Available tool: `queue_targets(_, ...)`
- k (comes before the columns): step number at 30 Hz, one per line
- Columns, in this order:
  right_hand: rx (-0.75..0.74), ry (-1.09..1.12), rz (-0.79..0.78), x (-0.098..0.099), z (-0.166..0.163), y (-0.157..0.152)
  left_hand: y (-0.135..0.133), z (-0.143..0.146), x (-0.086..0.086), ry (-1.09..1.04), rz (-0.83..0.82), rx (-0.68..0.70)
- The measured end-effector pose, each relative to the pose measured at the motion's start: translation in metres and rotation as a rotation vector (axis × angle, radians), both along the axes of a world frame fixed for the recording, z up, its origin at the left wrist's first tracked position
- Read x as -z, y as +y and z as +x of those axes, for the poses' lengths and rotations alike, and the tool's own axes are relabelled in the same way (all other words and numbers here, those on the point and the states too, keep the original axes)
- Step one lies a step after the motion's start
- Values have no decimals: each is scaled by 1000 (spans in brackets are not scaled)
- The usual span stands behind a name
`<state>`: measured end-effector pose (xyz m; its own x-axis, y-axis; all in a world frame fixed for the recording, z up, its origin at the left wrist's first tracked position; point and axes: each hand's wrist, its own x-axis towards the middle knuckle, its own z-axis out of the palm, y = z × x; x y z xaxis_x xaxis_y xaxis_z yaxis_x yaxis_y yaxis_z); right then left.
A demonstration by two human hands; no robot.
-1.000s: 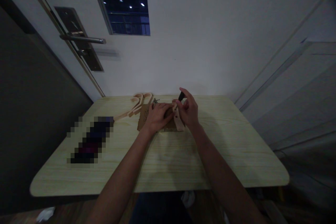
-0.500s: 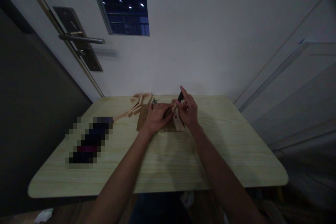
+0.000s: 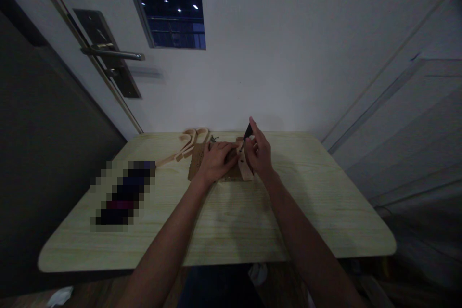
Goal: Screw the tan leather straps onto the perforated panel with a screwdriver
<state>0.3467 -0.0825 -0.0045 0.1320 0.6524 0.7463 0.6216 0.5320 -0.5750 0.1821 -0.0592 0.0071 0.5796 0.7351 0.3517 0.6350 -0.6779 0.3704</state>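
My right hand [image 3: 259, 154] grips a screwdriver by its black handle [image 3: 248, 131], the index finger stretched up along it. The slanted shaft points down at a pale, curved wooden piece [image 3: 245, 171], which has a dark hole in its face. From the left, my left hand [image 3: 216, 159] holds this piece, thumb and fingertips at its edge near the screwdriver tip. Whether a screw sits at the tip is too small to tell. Beneath the left hand and the wooden piece lies a brown cardboard sheet [image 3: 196, 163] with a ragged edge.
Curved wooden parts [image 3: 191, 139] lie at the back left, beside a small pile of screws [image 3: 213, 139]. A pixelated dark object [image 3: 126, 192] rests on the left of the table [image 3: 325, 211]. Behind the table stands a white door with a metal handle [image 3: 122, 54].
My right hand has shifted slightly and its fingers have moved on the screwdriver, whose handle and shaft show more. My left hand and the wooden piece stay put.
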Motion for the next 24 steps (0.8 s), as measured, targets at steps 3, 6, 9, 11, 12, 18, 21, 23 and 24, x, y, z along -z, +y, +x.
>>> queue_targets(3, -1, 37, -26, 0, -2, 1, 0, 0, -1, 7, -6, -2)
queue_targets(6, -6, 37, -38, 0, -4, 2, 0, 0, 0, 6, -2, 1)
queue_targets(9, 0, 22, -34, 1, -5, 3, 1, 0, 1, 11, -5, 0)
queue_targets(11, 16, 23, -36, 2, -5, 4, 1, 0, 2, 14, -6, -5)
queue_targets(12, 24, 22, -37, 2, -5, 4, 1, 0, 2, 14, -3, -3)
queue_targets(18, 50, -5, -24, 2, -5, 3, 2, 1, 2, 5, 1, 1)
queue_targets(21, -1, 24, -59, 0, -5, 1, 1, 0, 2, 0, 4, 5)
queue_targets(23, -24, 57, -83, -2, -6, 0, 1, -1, 2, -2, 13, 8)
queue_targets(24, -24, 76, -86, -2, -6, 0, 1, -1, 2, -3, 17, 10)
